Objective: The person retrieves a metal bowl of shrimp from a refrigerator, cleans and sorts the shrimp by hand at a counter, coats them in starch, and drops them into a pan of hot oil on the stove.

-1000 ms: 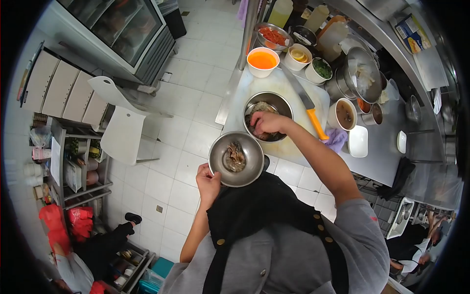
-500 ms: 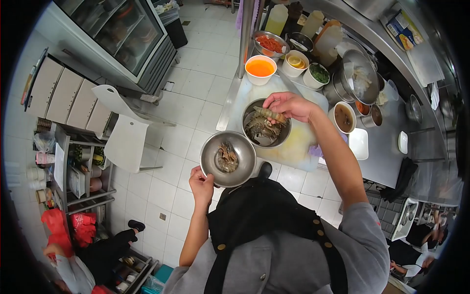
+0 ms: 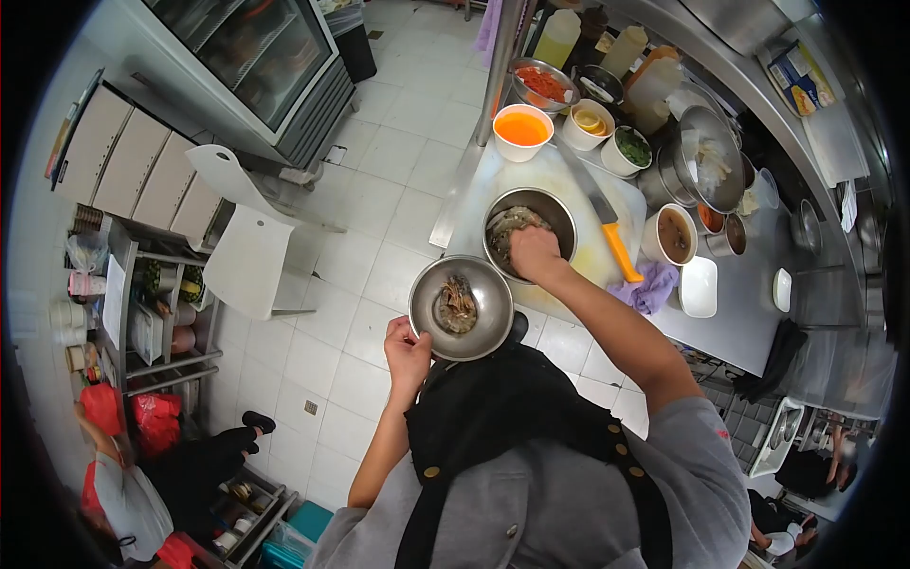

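My left hand (image 3: 408,353) grips the rim of a metal bowl (image 3: 485,284), held in front of the apron near the board's edge. A few shrimp (image 3: 457,305) lie together at the bottom of that bowl. Inside a second metal bowl (image 3: 567,223), which stands on the white cutting board (image 3: 464,190), is my right hand (image 3: 536,252). Grey-green shrimp (image 3: 512,218) show beside the hand there. The right fingertips are hidden down among them, so I cannot see what they hold.
To the right of the second bowl lie a knife with an orange handle (image 3: 621,251) and a purple cloth (image 3: 651,288). Behind stand a tub of orange liquid (image 3: 522,128), lemon slices (image 3: 590,120) and chopped greens (image 3: 632,146). A white chair (image 3: 248,256) and a seated person (image 3: 194,488) are left.
My right hand, which held a shrimp above the second bowl, has gone down into it. The knife's orange handle is now uncovered. My left hand keeps its bowl.
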Motion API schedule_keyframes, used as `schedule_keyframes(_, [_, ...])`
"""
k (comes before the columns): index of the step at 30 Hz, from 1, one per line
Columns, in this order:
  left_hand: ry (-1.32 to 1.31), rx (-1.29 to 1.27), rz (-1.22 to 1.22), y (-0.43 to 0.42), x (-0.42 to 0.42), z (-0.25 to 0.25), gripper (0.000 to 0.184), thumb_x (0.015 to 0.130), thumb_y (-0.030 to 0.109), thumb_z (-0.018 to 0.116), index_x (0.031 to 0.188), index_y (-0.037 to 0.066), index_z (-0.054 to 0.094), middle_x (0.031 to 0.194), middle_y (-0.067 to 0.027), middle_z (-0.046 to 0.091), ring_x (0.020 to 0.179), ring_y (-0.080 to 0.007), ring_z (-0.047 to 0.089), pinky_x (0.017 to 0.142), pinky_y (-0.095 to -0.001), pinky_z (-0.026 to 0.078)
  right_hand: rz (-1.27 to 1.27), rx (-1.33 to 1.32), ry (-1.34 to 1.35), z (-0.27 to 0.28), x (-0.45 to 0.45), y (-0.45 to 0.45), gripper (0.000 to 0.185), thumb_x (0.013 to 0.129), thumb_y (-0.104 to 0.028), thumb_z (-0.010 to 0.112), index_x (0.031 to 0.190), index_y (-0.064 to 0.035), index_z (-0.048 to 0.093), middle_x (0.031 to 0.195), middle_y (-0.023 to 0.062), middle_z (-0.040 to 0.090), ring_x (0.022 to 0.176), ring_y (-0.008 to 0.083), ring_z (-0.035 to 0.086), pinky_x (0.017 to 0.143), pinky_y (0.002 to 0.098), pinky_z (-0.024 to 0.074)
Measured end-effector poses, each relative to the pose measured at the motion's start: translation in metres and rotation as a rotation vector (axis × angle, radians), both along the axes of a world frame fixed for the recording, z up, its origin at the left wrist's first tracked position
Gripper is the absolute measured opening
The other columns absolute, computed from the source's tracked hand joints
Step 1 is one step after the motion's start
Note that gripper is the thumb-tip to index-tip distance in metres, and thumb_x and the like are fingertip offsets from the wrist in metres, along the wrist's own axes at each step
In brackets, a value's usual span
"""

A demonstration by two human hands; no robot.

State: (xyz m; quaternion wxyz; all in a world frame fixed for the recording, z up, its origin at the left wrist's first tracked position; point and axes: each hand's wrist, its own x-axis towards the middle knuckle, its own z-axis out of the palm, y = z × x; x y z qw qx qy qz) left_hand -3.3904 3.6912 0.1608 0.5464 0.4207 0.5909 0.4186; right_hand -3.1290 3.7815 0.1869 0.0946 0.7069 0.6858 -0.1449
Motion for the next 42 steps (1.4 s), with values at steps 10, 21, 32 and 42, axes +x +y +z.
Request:
schedule_keyframes(10, [-0.029, 0.046, -0.003, 0.005, -0.004, 0.002, 0.027, 0.073, -0.006, 0.055, 0.053, -0.001, 0.038, 0.103, -0.0158, 0.048, 0.068, -0.0202, 0.058, 0.039, -0.0275, 0.054, -0.019, 0.032, 0.186, 0.025, 0.008, 0.015, 0.027, 0.069, -0.016, 0.06, 0.095, -0.0116, 0.066, 0.099, 0.0164, 0.065, 0.091, 0.0339, 0.063, 0.081, 0.0413, 0.0508])
schedule_keyframes(21, [-0.109, 0.004, 0.033, 0.021, -0.01, 0.005, 0.025, 0.074, -0.008, 0.056, 0.055, -0.001, 0.041, 0.108, -0.0166, 0.048, 0.069, -0.0245, 0.061, 0.043, -0.03, 0.057, -0.417, -0.008, 1.033, 0.117, 0.047, 0.025, 0.025, 0.079, -0.012, 0.071, 0.097, 0.002, 0.06, 0.073, -0.0004, 0.061, 0.057, 0.0029, 0.05, 0.048, 0.0184, 0.0378])
schedule_keyframes(32, [-0.178, -0.019, 0.061, 0.02, -0.016, 0.006, 0.026, 0.075, -0.007, 0.055, 0.055, -0.001, 0.041, 0.109, -0.0161, 0.045, 0.065, -0.0215, 0.06, 0.041, -0.0266, 0.054, -0.317, -0.162, 1.045, 0.083, 0.051, 0.025, 0.023, 0.074, -0.014, 0.071, 0.092, -0.0021, 0.062, 0.071, 0.0031, 0.061, 0.055, 0.0065, 0.052, 0.05, 0.0226, 0.0417])
schedule_keyframes(42, [-0.143, -0.004, 0.021, 0.015, -0.012, -0.002, 0.024, 0.074, -0.008, 0.056, 0.056, -0.001, 0.042, 0.108, -0.0163, 0.048, 0.069, -0.0244, 0.061, 0.043, -0.0303, 0.056, 0.166, 0.143, 0.026, -0.012, 0.014, 0.025, 0.037, 0.067, -0.007, 0.064, 0.104, -0.0076, 0.059, 0.107, 0.0172, 0.053, 0.087, 0.034, 0.062, 0.072, 0.0445, 0.0519])
